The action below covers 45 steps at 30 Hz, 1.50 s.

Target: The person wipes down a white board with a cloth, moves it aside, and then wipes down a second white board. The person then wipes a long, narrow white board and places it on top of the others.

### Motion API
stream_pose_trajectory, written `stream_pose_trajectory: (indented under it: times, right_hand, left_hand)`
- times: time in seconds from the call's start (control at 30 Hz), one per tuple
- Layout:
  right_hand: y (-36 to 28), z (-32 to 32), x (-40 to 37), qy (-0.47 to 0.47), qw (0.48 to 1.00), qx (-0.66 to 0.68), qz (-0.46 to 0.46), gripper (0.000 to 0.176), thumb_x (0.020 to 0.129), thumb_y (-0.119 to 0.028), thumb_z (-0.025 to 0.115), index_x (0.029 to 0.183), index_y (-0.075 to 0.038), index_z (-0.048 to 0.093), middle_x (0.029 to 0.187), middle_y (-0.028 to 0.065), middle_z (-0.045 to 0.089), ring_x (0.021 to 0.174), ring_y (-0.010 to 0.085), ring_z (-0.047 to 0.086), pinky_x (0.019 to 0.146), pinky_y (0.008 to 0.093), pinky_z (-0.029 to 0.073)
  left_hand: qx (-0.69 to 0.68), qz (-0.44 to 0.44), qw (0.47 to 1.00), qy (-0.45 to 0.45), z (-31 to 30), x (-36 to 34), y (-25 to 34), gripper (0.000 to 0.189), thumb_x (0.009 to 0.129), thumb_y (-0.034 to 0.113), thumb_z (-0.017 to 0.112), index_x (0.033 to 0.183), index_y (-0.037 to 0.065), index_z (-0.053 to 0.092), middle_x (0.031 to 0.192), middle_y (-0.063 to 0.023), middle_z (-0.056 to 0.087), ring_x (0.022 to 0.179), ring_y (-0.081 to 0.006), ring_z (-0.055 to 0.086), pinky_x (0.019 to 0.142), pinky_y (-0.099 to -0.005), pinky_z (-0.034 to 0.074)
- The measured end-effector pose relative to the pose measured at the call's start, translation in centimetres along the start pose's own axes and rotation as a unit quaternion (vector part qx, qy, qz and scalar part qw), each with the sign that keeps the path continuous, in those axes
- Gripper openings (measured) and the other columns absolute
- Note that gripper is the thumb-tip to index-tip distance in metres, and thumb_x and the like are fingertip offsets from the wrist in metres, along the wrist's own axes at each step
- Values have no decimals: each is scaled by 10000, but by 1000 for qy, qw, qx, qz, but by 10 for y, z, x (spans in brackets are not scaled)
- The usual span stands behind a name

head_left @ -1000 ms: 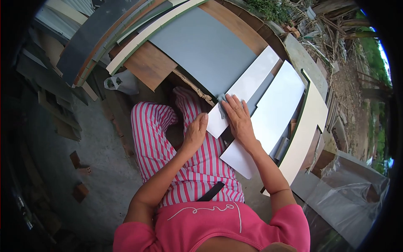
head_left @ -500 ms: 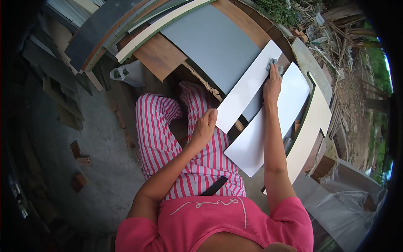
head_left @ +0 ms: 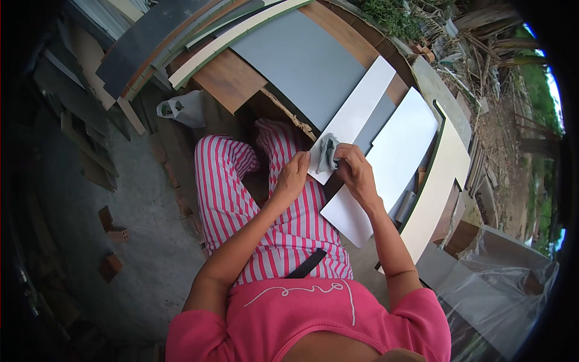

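Nearest, the person is wearing a pink top (head_left: pixel 301 304) and is sitting in striped trousers (head_left: pixel 224 187). To the right, clear plastic sheeting (head_left: pixel 488 274) is covering part of a gray surface, while to the left a few brick pieces (head_left: pixel 110 266) are lying on the concrete floor (head_left: pixel 148 232). Beyond the lap, the left hand (head_left: pixel 293 175) is closing on the near left edge of a narrow white panel (head_left: pixel 362 102), its thumb resting along that edge and its other fingers partly hidden. The right hand (head_left: pixel 357 172) is curling inward, pinching a bunched gray cloth (head_left: pixel 327 154) over the near end of that panel. Just right of it, a wider white panel (head_left: pixel 405 136) is lying at the same slant, and farther right a cream panel (head_left: pixel 439 181) is showing a dark edge. The narrow panel is stretching away across a large gray board (head_left: pixel 301 63). Left of the board, a wood-grain piece (head_left: pixel 230 81) is jutting out, with a plastic bag (head_left: pixel 186 110) standing beside it. At the far right, green plants (head_left: pixel 393 19) are growing near scattered debris (head_left: pixel 476 66).
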State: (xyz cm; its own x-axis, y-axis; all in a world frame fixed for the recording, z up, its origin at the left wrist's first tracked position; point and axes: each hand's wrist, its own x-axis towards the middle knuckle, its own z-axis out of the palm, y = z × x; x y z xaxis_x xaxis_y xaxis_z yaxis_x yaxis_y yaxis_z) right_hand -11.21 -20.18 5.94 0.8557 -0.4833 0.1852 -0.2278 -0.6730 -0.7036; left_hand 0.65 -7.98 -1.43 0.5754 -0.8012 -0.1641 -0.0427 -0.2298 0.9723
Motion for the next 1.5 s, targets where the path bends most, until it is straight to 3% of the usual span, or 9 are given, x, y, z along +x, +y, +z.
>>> stream_pose_trajectory:
  times: [0.1, 0.23, 0.43, 0.73, 0.83, 1.0, 1.1, 1.33, 1.5]
  right_hand:
    - [25, 6, -7, 7, 992, -93, -80, 300, 698, 108, 602, 936, -72, 569, 1022, 77, 587, 1012, 303, 550, 841, 373, 465]
    - [24, -8, 4, 46, 983, -174, -46, 247, 712, 45, 632, 925, -75, 596, 1040, 71, 583, 960, 286, 550, 814, 379, 469]
    - [2, 2, -1, -62, 989, -135, -13, 195, 767, -23, 667, 940, -66, 590, 1073, 94, 539, 980, 277, 547, 801, 367, 498]
    - [171, -67, 136, 192, 953, -229, 57, 150, 823, -55, 547, 967, -37, 585, 1011, 172, 559, 959, 348, 544, 792, 432, 467]
    - [154, -50, 156, 158, 923, -339, 92, 171, 813, -75, 509, 956, -51, 600, 1010, 189, 563, 949, 379, 547, 802, 444, 476]
    - [18, 12, 60, -57, 985, -157, -51, 382, 740, -48, 627, 1099, -59, 496, 976, 142, 532, 911, 303, 568, 805, 392, 476]
    - [11, 20, 29, -58, 980, -150, -113, 382, 708, -36, 667, 1056, -53, 510, 985, 130, 527, 906, 297, 567, 797, 388, 477]
    - [135, -38, 138, 150, 965, -214, -27, 197, 803, -62, 586, 998, -44, 566, 1004, 157, 543, 932, 330, 551, 815, 410, 458]
    - [217, -90, 209, 208, 927, -261, 171, 234, 829, -184, 578, 1047, -103, 593, 1031, 188, 555, 974, 369, 558, 834, 450, 462]
  left_hand:
    - [-74, -52, 996, -17, 1, 0, -3, 507, 993, 424, 321, 1063, -25, 544, 826, -194, 626, 672, -256, 663, 588, -328, 502]
    - [-91, -33, 995, -30, 2, 0, -2, 497, 993, 419, 327, 1060, -23, 544, 819, -198, 624, 691, -262, 662, 587, -332, 499]
    - [-6, 10, 1000, 6, 0, 0, 0, 498, 996, 415, 317, 1051, -28, 536, 844, -214, 620, 774, -362, 628, 667, -396, 482]
    - [20, -7, 1000, 0, 1, -2, 1, 500, 997, 412, 308, 1044, -30, 536, 866, -244, 605, 842, -409, 593, 718, -426, 456]
    - [23, -25, 999, -5, -2, -1, 2, 506, 996, 418, 307, 1052, -30, 534, 871, -246, 607, 852, -409, 595, 723, -427, 458]
    - [12, -15, 1000, 5, -3, -4, 13, 496, 994, 417, 310, 1070, -24, 524, 858, -249, 610, 837, -410, 603, 708, -434, 467]
    - [4, -12, 1000, -16, 2, 2, -9, 484, 993, 411, 312, 1062, -20, 521, 838, -245, 609, 792, -423, 598, 688, -434, 466]
    - [56, -13, 998, -28, -5, -1, 13, 495, 997, 419, 296, 1041, -16, 529, 805, -227, 604, 765, -398, 609, 652, -429, 457]
    - [74, -13, 997, -4, -5, -7, 12, 490, 998, 407, 308, 1053, -24, 534, 791, -234, 602, 755, -394, 613, 642, -430, 457]
